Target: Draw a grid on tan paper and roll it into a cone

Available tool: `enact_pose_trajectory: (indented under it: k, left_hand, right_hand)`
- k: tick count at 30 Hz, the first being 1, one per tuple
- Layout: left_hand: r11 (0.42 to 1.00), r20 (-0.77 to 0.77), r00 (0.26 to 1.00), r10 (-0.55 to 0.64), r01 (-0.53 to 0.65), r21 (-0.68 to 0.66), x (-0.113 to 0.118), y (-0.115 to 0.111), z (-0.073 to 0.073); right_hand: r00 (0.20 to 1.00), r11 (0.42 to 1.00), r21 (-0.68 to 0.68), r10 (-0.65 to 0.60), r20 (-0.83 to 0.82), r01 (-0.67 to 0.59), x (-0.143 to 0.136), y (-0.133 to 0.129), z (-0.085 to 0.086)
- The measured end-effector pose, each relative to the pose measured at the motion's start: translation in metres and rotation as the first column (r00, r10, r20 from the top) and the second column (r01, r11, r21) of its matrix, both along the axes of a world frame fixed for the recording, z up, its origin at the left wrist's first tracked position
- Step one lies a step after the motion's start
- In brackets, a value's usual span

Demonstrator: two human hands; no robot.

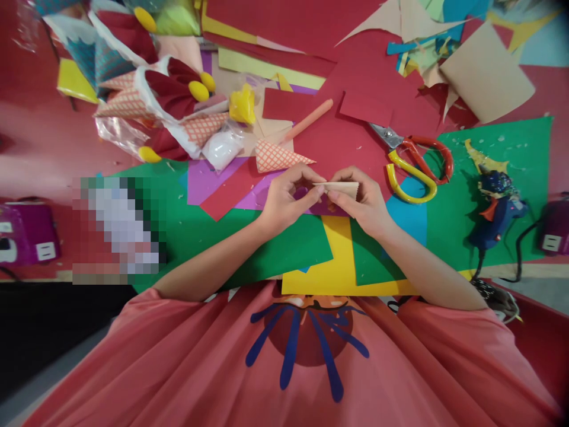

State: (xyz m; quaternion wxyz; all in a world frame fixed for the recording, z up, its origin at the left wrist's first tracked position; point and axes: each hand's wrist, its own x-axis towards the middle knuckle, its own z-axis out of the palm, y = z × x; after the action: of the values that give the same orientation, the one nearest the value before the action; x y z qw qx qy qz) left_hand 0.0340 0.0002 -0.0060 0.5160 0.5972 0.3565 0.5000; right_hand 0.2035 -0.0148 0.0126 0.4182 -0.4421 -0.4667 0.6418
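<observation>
Both hands meet above the purple and green sheets, pinching a small beige piece with a zigzag right edge [347,188]. My left hand [291,196] holds its narrow left end between thumb and fingers. My right hand [360,198] grips its lower middle, thumb in front. Just beyond my left hand lies an orange-and-white checked cone [280,157], its tip pointing right. To the right of my right hand are scissors [411,157] with one red and one yellow handle, blades towards the upper left.
Checked cones with dark red and white parts [160,101] crowd the upper left. A blue glue gun [493,222] with a cord lies right on a green sheet [528,154]. An orange stick [311,118] and paper scraps [433,50] lie beyond the hands.
</observation>
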Motion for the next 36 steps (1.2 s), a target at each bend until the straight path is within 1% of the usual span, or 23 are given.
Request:
enact_pose_trajectory:
  k: [2, 3, 7, 10, 13, 17, 20, 22, 26, 29, 31, 34, 36]
  left_hand:
    - [0.998, -0.022, 0.999, 0.041, -0.04, 0.044, 0.0002, -0.0002, -0.0003]
    - [0.998, -0.02, 0.999, 0.043, -0.042, 0.047, 0.0003, -0.0004, -0.0002]
    - [0.999, 0.029, 1.0, 0.005, -0.004, -0.032, 0.0008, -0.0013, 0.0023]
    - [0.996, 0.032, 0.999, -0.005, 0.007, -0.086, 0.0007, -0.0023, 0.0046]
    - [0.996, 0.014, 1.0, -0.023, 0.025, -0.083, 0.0002, -0.0025, 0.0051]
    - [0.998, -0.082, 0.995, -0.059, 0.058, -0.009, -0.0014, -0.0009, 0.0029]
    - [0.996, -0.097, 0.993, -0.063, 0.068, 0.051, -0.0024, 0.0, 0.0013]
    - [0.995, -0.073, 0.995, -0.075, 0.079, 0.065, -0.0023, -0.0002, 0.0012]
    - [0.992, 0.032, 0.991, -0.127, 0.127, 0.017, 0.0006, -0.0008, 0.0024]
    - [0.998, 0.127, 0.99, -0.062, 0.064, -0.011, 0.0032, -0.0004, 0.0025]
    - [0.998, 0.184, 0.983, -0.02, 0.032, -0.061, 0.0042, 0.0002, 0.0018]
    - [0.985, 0.253, 0.967, -0.012, 0.055, -0.161, 0.0045, 0.0013, 0.0007]
    - [0.975, 0.257, 0.966, -0.018, 0.074, -0.209, 0.004, 0.002, 0.0003]
  right_hand:
    - [1.0, 1.0, 0.004, -0.006, -0.012, 0.006, 0.0001, 0.0001, -0.0001]
    - [0.999, 1.0, -0.002, -0.008, -0.033, 0.008, 0.0003, 0.0004, -0.0006]
    - [0.989, 0.999, -0.043, -0.025, -0.149, 0.019, 0.0022, 0.0027, -0.0044]
    - [0.984, 0.998, -0.055, -0.036, -0.172, 0.027, 0.004, 0.0036, -0.0056]
    - [0.988, 0.998, -0.043, -0.052, -0.145, 0.046, 0.0053, 0.0033, -0.0037]
    - [0.997, 0.998, 0.022, -0.059, -0.051, 0.06, 0.0056, 0.0023, 0.0]
    - [0.998, 0.996, 0.069, -0.051, -0.033, 0.053, 0.0039, 0.0006, 0.0011]
    - [0.998, 0.994, 0.095, -0.054, -0.028, 0.057, 0.0021, -0.0008, 0.001]
    - [0.998, 0.99, 0.123, -0.066, -0.014, 0.067, -0.0008, -0.0027, 0.0009]
    - [0.998, 0.992, 0.107, -0.065, -0.012, 0.066, -0.0019, -0.0024, 0.0013]
    - [0.997, 0.994, 0.092, -0.063, -0.034, 0.066, -0.0023, -0.0018, 0.0015]
    - [0.994, 0.995, 0.062, -0.072, -0.079, 0.077, -0.002, -0.0012, 0.0006]
    - [0.991, 0.994, 0.047, -0.09, -0.098, 0.095, -0.0009, -0.0011, -0.0008]
